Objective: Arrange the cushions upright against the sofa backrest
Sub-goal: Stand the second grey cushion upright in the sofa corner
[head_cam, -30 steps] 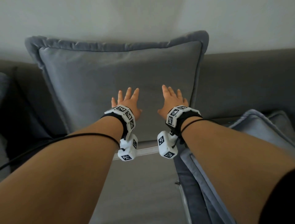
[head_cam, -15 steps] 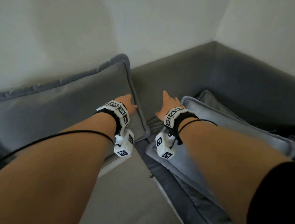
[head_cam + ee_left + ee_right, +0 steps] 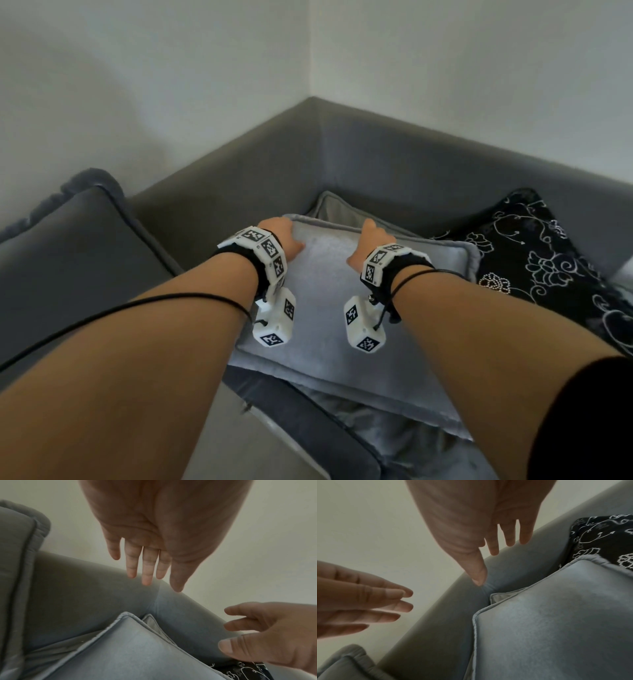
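A light grey-blue cushion (image 3: 342, 308) lies flat on the sofa seat in the corner, on top of other cushions. My left hand (image 3: 284, 236) hovers over its far left corner. My right hand (image 3: 370, 240) hovers over its far edge. In the wrist views the fingers (image 3: 147, 569) of the left hand and the fingers (image 3: 493, 545) of the right are straight, spread and hold nothing above the cushion (image 3: 128, 649) (image 3: 556, 615). A dark grey cushion (image 3: 68, 260) stands upright against the sofa backrest (image 3: 239, 171) on the left.
A black cushion with white floral embroidery (image 3: 534, 260) leans at the right. A pale grey cushion (image 3: 330, 209) peeks out behind the light one, and a darker grey cushion (image 3: 308, 428) lies under it. The sofa fills a corner between two white walls.
Both hands have left the upright dark grey cushion and swung right, and now hang over the light cushion in the corner. The view has turned right with them.
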Tool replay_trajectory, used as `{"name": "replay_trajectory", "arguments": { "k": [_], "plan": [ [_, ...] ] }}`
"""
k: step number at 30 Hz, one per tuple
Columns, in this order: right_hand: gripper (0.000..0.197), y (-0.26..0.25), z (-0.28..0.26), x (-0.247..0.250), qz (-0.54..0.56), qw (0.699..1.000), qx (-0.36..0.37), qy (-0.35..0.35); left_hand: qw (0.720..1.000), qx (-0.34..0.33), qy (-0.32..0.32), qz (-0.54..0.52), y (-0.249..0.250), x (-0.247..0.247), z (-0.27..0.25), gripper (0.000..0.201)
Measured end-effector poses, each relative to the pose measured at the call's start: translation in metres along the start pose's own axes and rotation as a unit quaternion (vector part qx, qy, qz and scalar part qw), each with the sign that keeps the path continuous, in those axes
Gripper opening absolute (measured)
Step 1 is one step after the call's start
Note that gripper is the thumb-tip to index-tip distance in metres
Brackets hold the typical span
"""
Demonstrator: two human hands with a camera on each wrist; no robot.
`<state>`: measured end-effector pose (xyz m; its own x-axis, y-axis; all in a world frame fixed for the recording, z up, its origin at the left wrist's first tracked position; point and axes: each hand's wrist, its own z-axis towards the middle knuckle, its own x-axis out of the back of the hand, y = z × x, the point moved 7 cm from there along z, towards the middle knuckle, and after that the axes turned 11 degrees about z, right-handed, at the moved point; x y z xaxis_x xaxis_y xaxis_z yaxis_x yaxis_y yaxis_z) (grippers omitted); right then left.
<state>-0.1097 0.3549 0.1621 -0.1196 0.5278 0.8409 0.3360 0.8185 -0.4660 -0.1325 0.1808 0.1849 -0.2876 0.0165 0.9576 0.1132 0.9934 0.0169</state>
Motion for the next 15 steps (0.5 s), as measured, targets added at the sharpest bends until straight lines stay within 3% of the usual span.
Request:
{"name": "replay_trajectory", "arguments": {
  "k": [7, 15],
  "plan": [
    [0.057, 0.077, 0.05, 0.047, 0.0, 0.999, -0.038, -0.018, 0.999, 0.001, -0.035, -0.001, 0.089, -0.002, 0.049, 0.064],
    [0.053, 0.135, 0.126, 0.077, -0.018, 0.997, -0.057, -0.047, 0.998, 0.005, -0.061, -0.005, 0.16, -0.004, 0.109, 0.059]
  ]
}}
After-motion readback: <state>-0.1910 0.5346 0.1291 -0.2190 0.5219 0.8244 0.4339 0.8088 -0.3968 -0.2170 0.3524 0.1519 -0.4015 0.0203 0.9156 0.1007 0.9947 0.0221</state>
